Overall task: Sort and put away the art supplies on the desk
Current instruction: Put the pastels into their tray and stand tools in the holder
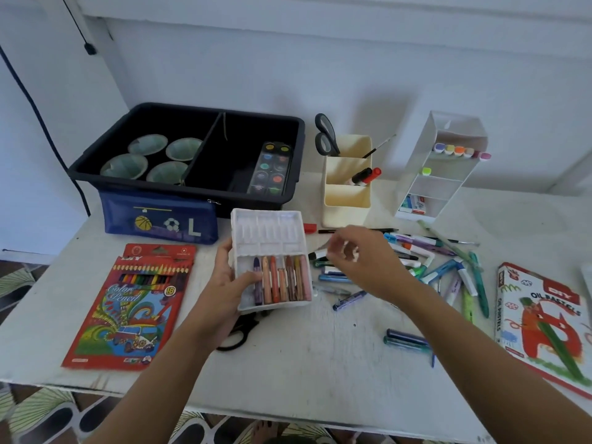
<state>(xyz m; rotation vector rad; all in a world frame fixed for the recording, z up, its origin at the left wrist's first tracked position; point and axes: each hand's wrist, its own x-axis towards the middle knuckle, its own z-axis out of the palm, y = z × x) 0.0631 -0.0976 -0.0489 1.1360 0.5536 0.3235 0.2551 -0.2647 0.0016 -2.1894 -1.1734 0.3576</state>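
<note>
My left hand [224,277] grips a white plastic pastel tray [269,232] by its left edge and holds it tilted above the desk. Several oil pastels [282,277] lie side by side in its lower compartment; the upper slots are bare. My right hand [362,257] hovers, blurred, over a scattered pile of markers and pens [442,270], fingers loosely curled, with nothing visible in them. Loose dark pastels [407,339] lie near my right forearm, and another pastel [349,299] lies below the hand. The oil pastels box [544,318] lies at the right.
A black divided bin [192,190] holds bowls and a watercolour palette [272,168]. In front of it lies a blue pencil case [160,219]. A cream holder [347,193] and a white organiser [442,168] stand behind. A colour pencil box [134,302] lies left, and black scissors [237,334] under the tray.
</note>
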